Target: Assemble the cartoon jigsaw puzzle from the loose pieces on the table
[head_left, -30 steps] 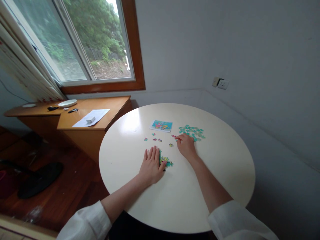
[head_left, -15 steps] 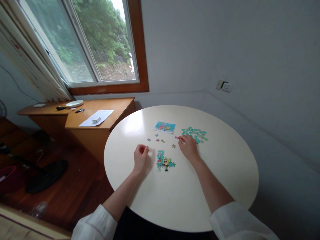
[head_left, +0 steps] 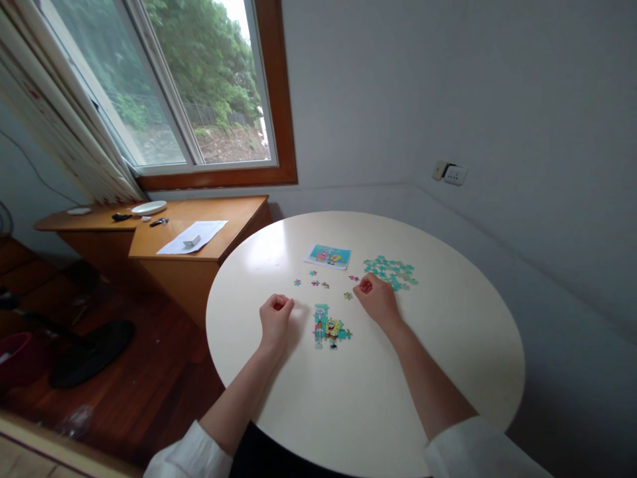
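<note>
A: Left hand (head_left: 276, 322) has moved since a second ago. It lay flat over the joined puzzle (head_left: 329, 328); now it is off to the left, clear of it. Right hand (head_left: 378, 300) remains near the pile of pieces (head_left: 391, 271).

B: Fingers?

A: Left: curled in, thumb drawn up to the index finger. Cannot tell whether anything is in the grip. Right: curled too, a hollow showing in the fist; cannot tell if the tips meet or hold a piece.

B: Where is the puzzle, and how does it lie?

A: Flat on the round table (head_left: 348, 411), between the hands, nearer than the loose pieces. Its left strip has its long axis running near to far. Printed heads point far, feet near. A narrow arm juts right.

B: And beyond?

A: A pink piece (head_left: 353, 278) just past the right fingertips, a yellow piece (head_left: 348, 295) to their left. Farther off, the picture card (head_left: 329, 256), long axis left to right, right end slightly nearer.
</note>
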Demonstrator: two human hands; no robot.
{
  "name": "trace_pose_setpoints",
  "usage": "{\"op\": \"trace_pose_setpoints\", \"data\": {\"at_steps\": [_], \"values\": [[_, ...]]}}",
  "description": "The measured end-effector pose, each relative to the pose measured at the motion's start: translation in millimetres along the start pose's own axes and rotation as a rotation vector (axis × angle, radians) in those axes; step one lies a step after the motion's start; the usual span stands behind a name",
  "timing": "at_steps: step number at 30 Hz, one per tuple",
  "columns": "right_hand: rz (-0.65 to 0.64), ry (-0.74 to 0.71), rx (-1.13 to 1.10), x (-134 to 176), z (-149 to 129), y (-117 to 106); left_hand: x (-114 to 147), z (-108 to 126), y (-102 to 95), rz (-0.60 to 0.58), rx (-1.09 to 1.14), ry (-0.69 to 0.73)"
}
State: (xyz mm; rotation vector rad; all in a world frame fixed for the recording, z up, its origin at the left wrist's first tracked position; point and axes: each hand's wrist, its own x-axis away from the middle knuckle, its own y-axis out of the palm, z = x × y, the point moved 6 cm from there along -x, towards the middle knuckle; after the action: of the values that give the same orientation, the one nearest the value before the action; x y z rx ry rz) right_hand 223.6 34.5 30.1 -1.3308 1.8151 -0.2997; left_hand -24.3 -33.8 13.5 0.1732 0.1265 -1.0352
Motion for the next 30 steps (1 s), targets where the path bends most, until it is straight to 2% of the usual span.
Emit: {"op": "trace_pose_setpoints", "data": {"at_steps": [9, 19, 25, 30], "values": [[-0.038, 0.080, -0.001, 2, 2, 1, -1, 1, 1.0, 0.000, 0.014, -0.028], [-0.074, 0.028, 0.031, 2, 1, 5, -3, 0, -3.9, 0.053, -0.040, -0.032], [-0.029, -0.009, 0.098, 1, -1, 2, -31, 7, 1.1, -0.017, 0.051, -0.033], [-0.026, 0.000, 0.087, -1, 4, 5, -66, 9, 27.9, -0.043, 0.069, -0.033]]}}
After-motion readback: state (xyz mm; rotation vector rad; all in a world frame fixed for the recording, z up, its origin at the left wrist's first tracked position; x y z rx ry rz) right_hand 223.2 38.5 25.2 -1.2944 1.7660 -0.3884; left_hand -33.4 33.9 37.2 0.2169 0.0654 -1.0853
